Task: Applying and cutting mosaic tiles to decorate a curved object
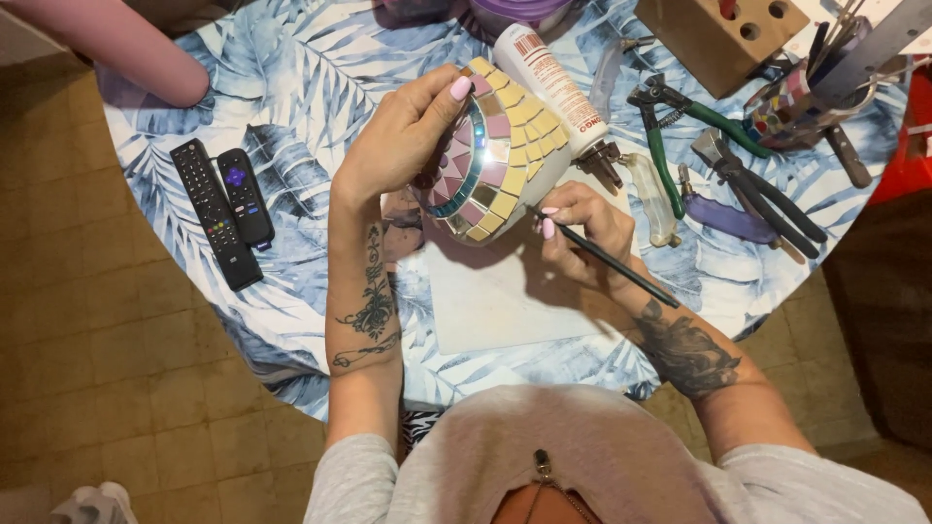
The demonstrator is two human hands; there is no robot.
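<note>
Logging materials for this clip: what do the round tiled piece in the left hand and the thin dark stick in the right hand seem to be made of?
The rounded mosaic piece, held in the left hand, looks covered in small glossy yellow and pink tiles with a mirror-like band, probably glass or ceramic; its base is hidden. The thin dark stick, held in the right hand, looks matte, perhaps painted wood or metal; I cannot tell which.

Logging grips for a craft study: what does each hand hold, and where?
Left hand grips the mosaic-covered piece by its upper rim; right hand holds a thin dark stick near its tip.
</note>
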